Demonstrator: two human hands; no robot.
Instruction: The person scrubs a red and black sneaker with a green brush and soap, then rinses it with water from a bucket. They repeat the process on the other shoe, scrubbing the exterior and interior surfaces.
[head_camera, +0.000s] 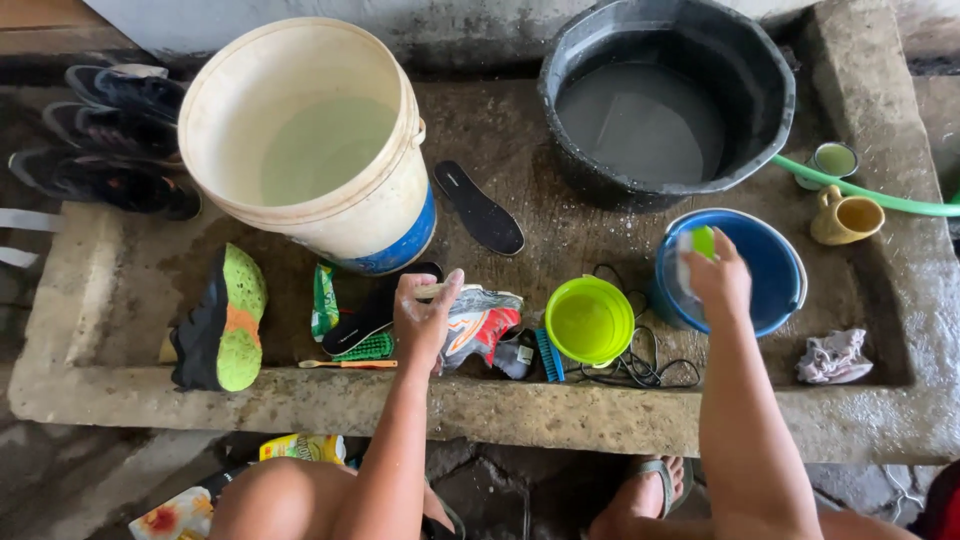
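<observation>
Dark shoes (105, 140): a row at the far left corner of the concrete trough (620, 415), just outside its wall.
Shoe on its side (220, 320): black upper, bright green and orange ridged sole, leaning near the left end of the front edge.
White bucket (310, 140): round plastic, cloudy greenish water inside, at the back left; a black insole (478, 208) lies flat beside it.
Left arm: bare, stretched straight forward over the front edge.
Left hand (424, 318): fingers curled shut on a pale handle (432, 290), pressing down on a grey and red sneaker (482, 325) in the middle of the trough; a green brush (365, 348) and an orange toothbrush (347, 364) lie just left of it.
Green bowl (590, 320): small, glossy plastic, just right of the sneaker, with black laces (640, 368) tangled beside it.
Black tub (668, 100): large, dark, grey water, back right.
Right arm: bare, reaching forward and slightly left.
Right hand (718, 278): closed on a green and white item (697, 248), held over the rim of a blue bucket (765, 270). The hands are well apart.
Rag (835, 357): crumpled, pale, at the right end; a yellow mug (845, 217) stands behind it.
</observation>
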